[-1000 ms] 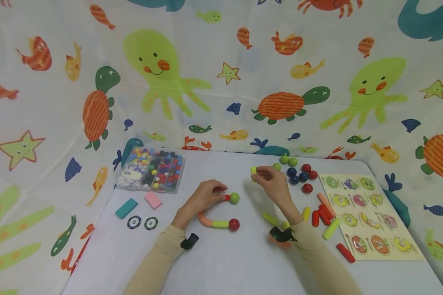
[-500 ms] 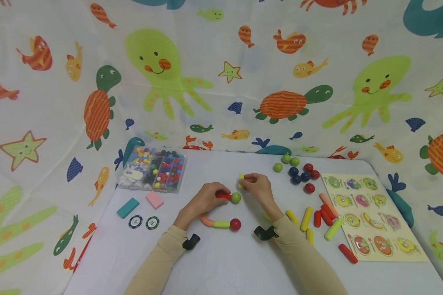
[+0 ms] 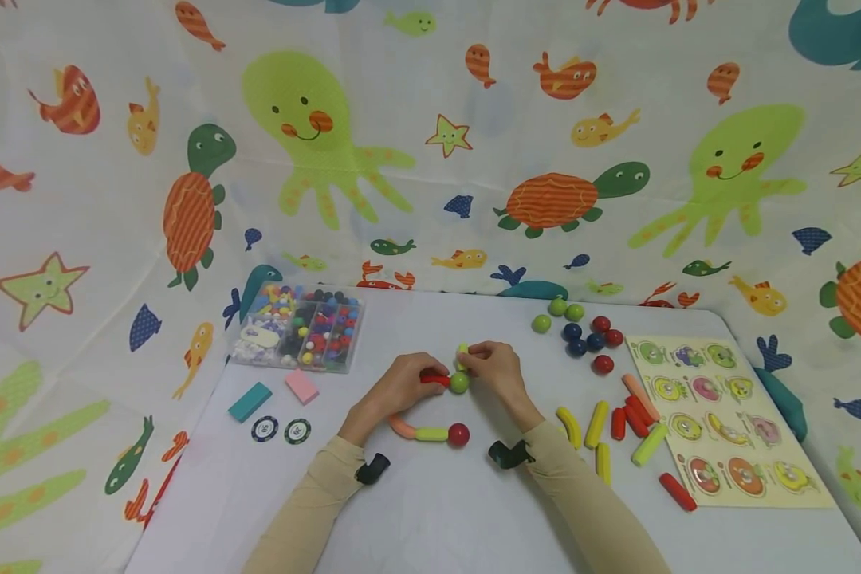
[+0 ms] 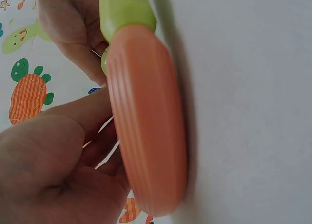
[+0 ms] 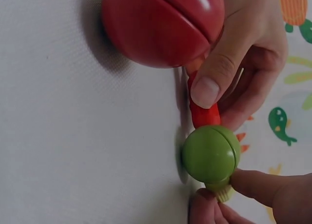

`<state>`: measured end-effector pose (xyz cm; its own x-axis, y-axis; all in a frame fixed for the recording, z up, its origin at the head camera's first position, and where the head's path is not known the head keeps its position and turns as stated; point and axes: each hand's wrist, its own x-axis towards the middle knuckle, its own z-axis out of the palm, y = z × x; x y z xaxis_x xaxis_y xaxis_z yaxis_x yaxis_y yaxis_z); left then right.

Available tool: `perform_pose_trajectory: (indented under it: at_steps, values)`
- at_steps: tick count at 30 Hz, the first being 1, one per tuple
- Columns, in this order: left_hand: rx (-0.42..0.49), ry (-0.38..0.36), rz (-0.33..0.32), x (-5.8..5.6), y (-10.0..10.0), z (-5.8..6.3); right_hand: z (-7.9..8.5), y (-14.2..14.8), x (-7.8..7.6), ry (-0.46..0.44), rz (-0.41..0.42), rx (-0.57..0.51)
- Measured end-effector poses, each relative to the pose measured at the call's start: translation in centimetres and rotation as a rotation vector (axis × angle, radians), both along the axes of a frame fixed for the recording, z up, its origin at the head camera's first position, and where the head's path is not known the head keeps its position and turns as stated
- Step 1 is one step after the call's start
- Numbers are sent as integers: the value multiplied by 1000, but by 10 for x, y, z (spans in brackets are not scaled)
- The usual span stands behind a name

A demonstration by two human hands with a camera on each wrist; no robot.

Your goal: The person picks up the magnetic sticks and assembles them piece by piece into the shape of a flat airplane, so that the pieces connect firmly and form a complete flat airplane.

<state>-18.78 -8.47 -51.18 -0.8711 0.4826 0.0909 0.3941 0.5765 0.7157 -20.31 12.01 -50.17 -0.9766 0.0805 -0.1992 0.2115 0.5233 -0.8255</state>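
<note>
My left hand (image 3: 404,384) pinches a red magnetic rod (image 3: 435,380) between thumb and fingers. At the rod's right end sits a green ball (image 3: 459,383). My right hand (image 3: 500,373) pinches a short yellow-green rod (image 3: 462,355), its end against the ball on the far side. Nearer me lies a curved orange rod (image 3: 402,427), joined to another yellow-green rod (image 3: 431,434) that ends in a red ball (image 3: 458,434). The left wrist view shows the orange rod (image 4: 146,121) large in front of the left hand. In the right wrist view the left thumb lies along the red rod (image 5: 204,115).
Loose balls (image 3: 572,332) in green, blue and red lie at the back right, with several rods (image 3: 597,424) nearer. A fruit puzzle board (image 3: 753,470) is at the right. A bead box (image 3: 355,335), two blocks (image 3: 249,402) and two chips (image 3: 297,431) are on the left.
My right hand has moved left and slightly down with the yellow-green rod, bringing it to the green ball. My left hand stays at the red rod, now more visible.
</note>
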Motion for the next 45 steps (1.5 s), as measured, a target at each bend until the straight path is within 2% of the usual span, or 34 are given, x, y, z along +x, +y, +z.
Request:
perform_pose_trajectory:
  at_steps: [19, 27, 30, 38, 41, 45]
  values:
    - [4, 20, -7, 0, -1, 3, 2, -3, 2, 23, 40, 6]
    - [13, -3, -12, 0, -2, 2, 4, 15, -2, -3, 23, -4]
    - [14, -15, -4, 0, -2, 1, 9, 29, -8, 64, -12, -10]
    - [15, -16, -5, 1, -3, 1, 20, 72, -23, 373, -89, -13]
    - [18, -12, -6, 2, -3, 0, 19, 85, -31, 414, -107, 32]
    - [23, -17, -4, 2, -3, 0, 16, 96, -38, 389, -106, 98]
